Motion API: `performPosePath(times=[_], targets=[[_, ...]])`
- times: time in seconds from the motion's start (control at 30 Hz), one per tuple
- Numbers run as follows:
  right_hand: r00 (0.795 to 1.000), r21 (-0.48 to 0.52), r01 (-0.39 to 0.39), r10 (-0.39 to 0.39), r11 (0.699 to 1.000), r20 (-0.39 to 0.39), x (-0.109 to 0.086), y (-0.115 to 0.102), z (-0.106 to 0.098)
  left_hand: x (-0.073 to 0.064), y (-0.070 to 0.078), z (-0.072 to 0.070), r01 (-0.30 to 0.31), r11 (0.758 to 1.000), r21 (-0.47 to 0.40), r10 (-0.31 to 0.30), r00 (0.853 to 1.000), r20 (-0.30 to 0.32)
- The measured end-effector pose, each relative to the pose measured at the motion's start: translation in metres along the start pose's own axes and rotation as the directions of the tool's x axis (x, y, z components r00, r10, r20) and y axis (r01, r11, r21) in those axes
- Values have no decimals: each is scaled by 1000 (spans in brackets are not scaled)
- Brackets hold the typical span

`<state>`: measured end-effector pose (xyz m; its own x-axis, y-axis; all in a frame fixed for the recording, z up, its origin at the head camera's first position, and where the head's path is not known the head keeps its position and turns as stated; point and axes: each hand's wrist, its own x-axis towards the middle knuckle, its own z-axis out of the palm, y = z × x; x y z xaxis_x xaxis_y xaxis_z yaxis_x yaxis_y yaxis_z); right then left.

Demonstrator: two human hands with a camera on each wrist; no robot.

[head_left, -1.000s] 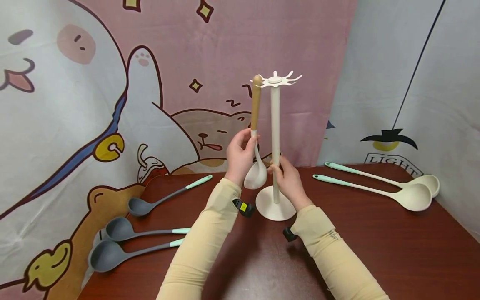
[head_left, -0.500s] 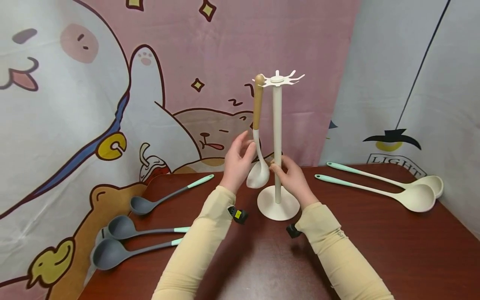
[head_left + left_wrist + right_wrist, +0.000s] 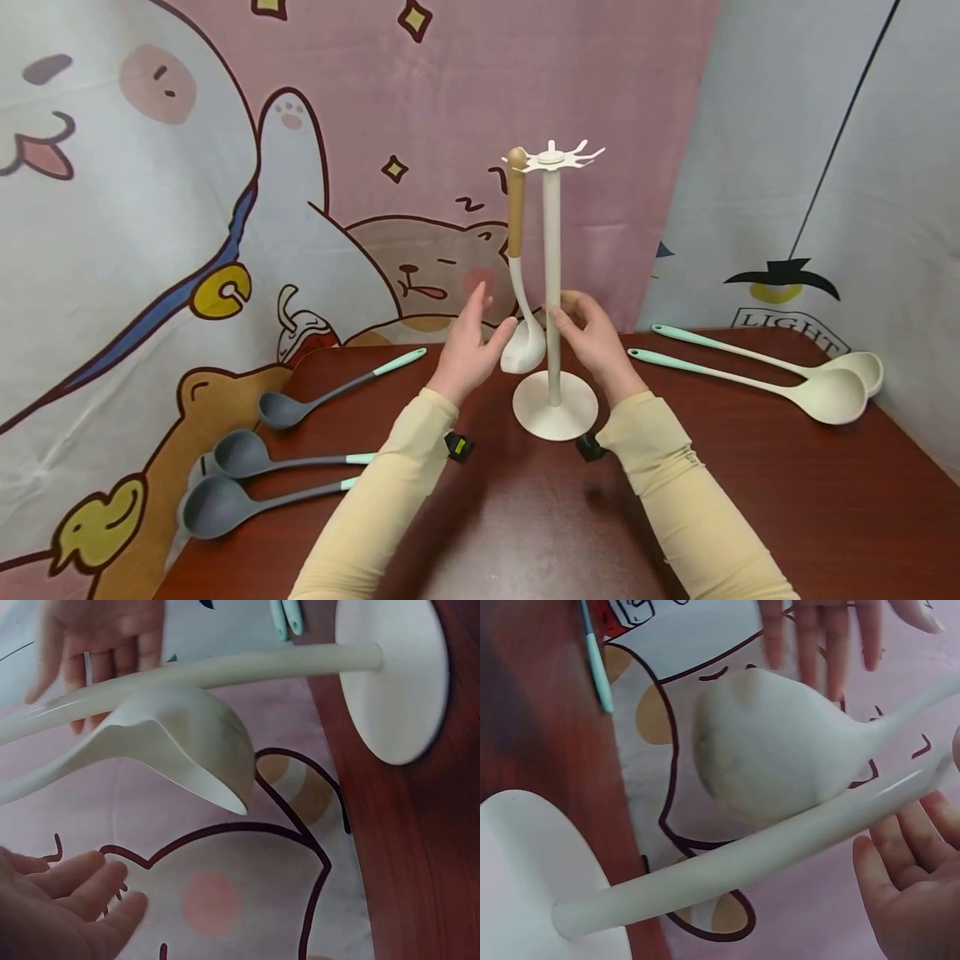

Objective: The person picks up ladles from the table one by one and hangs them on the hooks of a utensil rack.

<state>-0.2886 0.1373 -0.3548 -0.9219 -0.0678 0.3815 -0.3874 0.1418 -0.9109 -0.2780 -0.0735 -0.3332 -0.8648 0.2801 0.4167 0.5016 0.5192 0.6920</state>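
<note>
A white ladle (image 3: 516, 212) with a wooden handle hangs from the left side of the hook ring on a white utensil stand (image 3: 552, 242). Its bowl (image 3: 214, 739) is close to the pole in both wrist views. Beside the ladle, my left hand (image 3: 467, 357) is held apart from it, thumb and fingers spread, holding nothing. My right hand (image 3: 596, 343) is at the pole's right side, its fingers loosely extended behind the pole (image 3: 742, 862) and its thumb near the front. Whether that thumb touches the pole, I cannot tell.
Several grey ladles with mint handle ends, one of them a small ladle (image 3: 283, 411), lie at the left of the brown table (image 3: 525, 525). Two cream ladles, the nearer ladle (image 3: 828, 396) in front, lie at the right. A printed cloth (image 3: 450, 100) hangs behind.
My left hand let go of the ladle's neck and drew back left and down. The ladle now hangs by itself. My right hand loosened from the pole and shifted slightly right.
</note>
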Motion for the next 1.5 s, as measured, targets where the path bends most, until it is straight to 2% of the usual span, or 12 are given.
performPosePath(times=[0.2,0.37,0.5,0.67,0.87,1.03,1.23,1.5], targets=[[999,61,36,-38,997,34,5,-10,-6,-9,-8,-4,29,985,172,-50,991,121],[994,140,65,-76,988,73,10,-17,-6,-16,-14,-8,36,960,276,-85,982,168],[993,179,69,-85,981,81,12,-20,-4,-23,-19,-13,26,924,380,-114,971,210],[990,210,84,-105,974,93,15,-23,-3,-35,-25,-17,8,872,489,-163,947,275],[989,204,91,-113,975,101,18,-27,-2,-47,-32,-19,10,845,535,-204,930,305],[990,202,77,-100,976,103,22,-30,-1,-56,-38,-23,20,838,545,-227,922,314],[993,198,39,-61,979,101,24,-34,0,-63,-48,-29,31,820,571,-253,915,315],[996,203,10,-27,979,80,23,-35,2,-70,-58,-38,51,809,586,-283,907,313]])
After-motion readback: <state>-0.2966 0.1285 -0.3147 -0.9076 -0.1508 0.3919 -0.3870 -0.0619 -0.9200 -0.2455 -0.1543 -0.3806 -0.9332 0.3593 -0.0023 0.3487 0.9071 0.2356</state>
